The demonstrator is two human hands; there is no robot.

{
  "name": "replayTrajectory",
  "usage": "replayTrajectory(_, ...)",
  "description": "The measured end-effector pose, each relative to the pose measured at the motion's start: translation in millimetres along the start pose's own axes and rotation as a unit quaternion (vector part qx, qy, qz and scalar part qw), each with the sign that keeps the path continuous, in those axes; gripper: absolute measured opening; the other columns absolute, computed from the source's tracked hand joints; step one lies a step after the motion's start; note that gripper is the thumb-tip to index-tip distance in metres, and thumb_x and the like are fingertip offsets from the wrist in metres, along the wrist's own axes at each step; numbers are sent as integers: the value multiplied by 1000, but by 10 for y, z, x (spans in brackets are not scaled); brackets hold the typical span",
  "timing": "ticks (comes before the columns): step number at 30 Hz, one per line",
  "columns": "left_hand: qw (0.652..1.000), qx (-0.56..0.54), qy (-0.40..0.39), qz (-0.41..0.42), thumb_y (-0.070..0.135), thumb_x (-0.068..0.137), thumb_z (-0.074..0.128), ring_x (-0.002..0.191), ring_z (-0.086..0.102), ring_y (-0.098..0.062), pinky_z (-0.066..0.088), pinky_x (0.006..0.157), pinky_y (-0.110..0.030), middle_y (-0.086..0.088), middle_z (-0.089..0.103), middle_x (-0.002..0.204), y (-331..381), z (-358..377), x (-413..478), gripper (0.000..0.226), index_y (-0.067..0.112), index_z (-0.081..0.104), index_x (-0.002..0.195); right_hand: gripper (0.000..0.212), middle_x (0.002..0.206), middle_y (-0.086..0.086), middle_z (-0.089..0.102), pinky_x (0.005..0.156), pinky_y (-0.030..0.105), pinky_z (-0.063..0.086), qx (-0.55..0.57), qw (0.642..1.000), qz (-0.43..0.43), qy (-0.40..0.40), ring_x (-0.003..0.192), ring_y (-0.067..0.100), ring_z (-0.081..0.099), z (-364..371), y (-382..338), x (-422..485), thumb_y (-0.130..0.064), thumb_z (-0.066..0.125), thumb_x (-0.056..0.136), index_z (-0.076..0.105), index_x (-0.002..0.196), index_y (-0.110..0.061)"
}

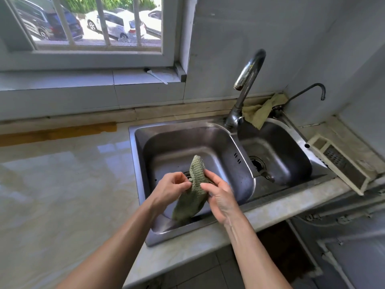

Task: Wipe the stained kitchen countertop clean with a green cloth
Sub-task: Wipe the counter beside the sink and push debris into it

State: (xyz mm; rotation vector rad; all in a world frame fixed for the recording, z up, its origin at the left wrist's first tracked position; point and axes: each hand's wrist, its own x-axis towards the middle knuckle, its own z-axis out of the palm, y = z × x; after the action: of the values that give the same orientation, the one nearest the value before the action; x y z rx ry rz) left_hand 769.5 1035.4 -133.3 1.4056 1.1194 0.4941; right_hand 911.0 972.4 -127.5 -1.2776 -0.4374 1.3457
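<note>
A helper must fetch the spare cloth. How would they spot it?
Find the double steel sink. Behind its tall chrome tap, a crumpled cloth lies on the back rim. It is pale yellow, unlike the darker, knitted green cloth being held.

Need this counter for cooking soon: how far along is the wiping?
Nothing looks wiped yet. The left hand and right hand hold the green cloth over the sink, off the countertop. The brown stain along its back edge is left to wipe.

Bare left grip (168, 190), bare right grip (220, 197); forearms (116, 236) bare, tendons ridged near right wrist.
</note>
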Motion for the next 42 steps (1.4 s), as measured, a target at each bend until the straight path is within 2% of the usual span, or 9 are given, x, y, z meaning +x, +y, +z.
replayTrajectory(7, 991, -113, -64, -10, 19, 98, 47, 62, 38, -11, 28, 56, -27, 4, 44, 68, 220, -68, 155, 26, 24, 47, 72, 37, 113, 2, 61, 74, 30, 47, 54, 986, 102, 123, 96, 15, 59, -193, -119, 165, -19, 61, 90, 52, 124, -28)
replayTrajectory(10, 970, -225, -71, -50, 20, 100, 43, 60, 44, -12, 32, 53, -25, 0, 48, 70, 308, -56, 237, 23, 20, 47, 77, 56, 114, 11, 53, 65, 30, 48, 38, 957, 200, 205, 90, 22, 56, -267, 54, 220, -50, 69, 79, 53, 118, -13)
replayTrajectory(14, 939, -316, -63, -120, 18, 100, 41, 57, 51, -13, 39, 53, -23, -1, 54, 70, 300, -115, 337, 22, 19, 47, 79, 61, 89, 12, 69, 75, 34, 39, 28, 962, 239, 128, 86, 26, 60, -235, 128, 257, -68, 50, 82, 55, 107, -13)
replayTrajectory(18, 916, -357, -64, -173, 9, 92, 54, 53, 57, -13, 45, 48, -22, -3, 58, 74, 227, -198, 411, 7, 15, 51, 93, 40, 87, 7, 69, 71, 31, 42, 64, 975, 171, 124, 80, 21, 61, -202, 82, 425, -37, 68, 75, 59, 107, -14)
replayTrajectory(21, 911, -369, -78, -165, -9, 83, 56, 63, 62, -18, 51, 57, -27, -8, 62, 80, 200, -266, 460, 27, 11, 50, 100, 40, 95, 13, 65, 67, 33, 49, 145, 972, 126, 133, 80, 24, 61, -272, 38, 538, -12, 66, 81, 53, 119, -17)
replayTrajectory(30, 918, -337, -40, -206, -18, 84, 50, 62, 62, -22, 47, 58, -30, -18, 59, 89, 227, -193, 664, 43, 8, 46, 118, 38, 100, 17, 69, 84, 38, 48, 55, 955, 286, 63, 87, 29, 65, -210, 241, 642, -39, 61, 88, 59, 118, -16)
replayTrajectory(35, 969, -113, 93, -199, -12, 79, 63, 94, 57, -23, 48, 71, -32, -14, 57, 99, -3, -301, 812, 60, 10, 42, 130, 61, 112, 17, 61, 63, 30, 47, 11, 969, 127, 213, 79, 25, 60, -228, 123, 900, 9, 62, 80, 48, 127, -27)
replayTrajectory(39, 985, -40, 117, -121, -3, 78, 69, 106, 56, -24, 53, 85, -36, -10, 57, 113, 73, -306, 942, 58, 14, 46, 129, 54, 96, 6, 58, 83, 34, 49, -58, 974, 1, 219, 86, 20, 57, -178, -78, 1143, 14, 58, 81, 54, 127, -15)
replayTrajectory(42, 989, -11, 139, -55, 1, 81, 68, 102, 57, -19, 47, 74, -24, -4, 59, 112, 169, -296, 992, 46, 17, 52, 122, 45, 89, 0, 57, 75, 21, 46, -102, 967, -82, 218, 80, 11, 54, -114, -218, 1157, 12, 57, 83, 60, 116, -19)
